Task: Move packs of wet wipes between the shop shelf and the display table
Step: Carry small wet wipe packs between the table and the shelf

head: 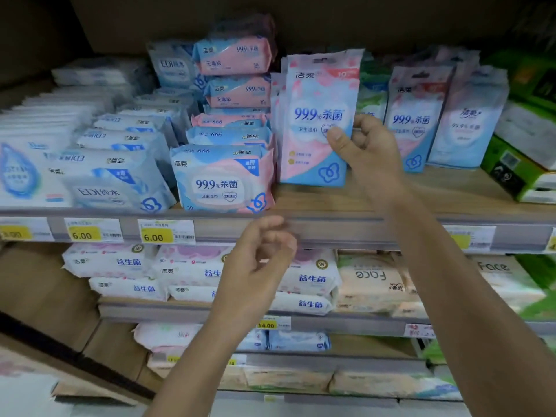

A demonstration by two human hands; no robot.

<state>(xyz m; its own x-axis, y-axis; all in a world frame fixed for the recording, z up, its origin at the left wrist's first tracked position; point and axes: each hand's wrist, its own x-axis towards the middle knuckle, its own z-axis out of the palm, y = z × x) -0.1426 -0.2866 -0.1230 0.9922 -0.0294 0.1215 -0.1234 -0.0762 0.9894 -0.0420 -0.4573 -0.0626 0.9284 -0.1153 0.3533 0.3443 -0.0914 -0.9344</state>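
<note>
A tall pink-and-blue pack of wet wipes [316,115] stands upright on the wooden shop shelf [346,203], at the front of a short row of like packs. My right hand [365,149] grips its right edge, thumb on the printed front and fingers curled behind. My left hand [261,251] hovers lower, in front of the shelf's price rail, with its fingers loosely curled and nothing in them. The display table is out of view.
Stacks of flat blue and pink wipe packs [224,179] fill the shelf to the left. More upright packs [416,118] stand to the right, then green boxes [523,164]. Lower shelves hold white and beige tissue packs [370,281]. Yellow price tags [156,236] line the rail.
</note>
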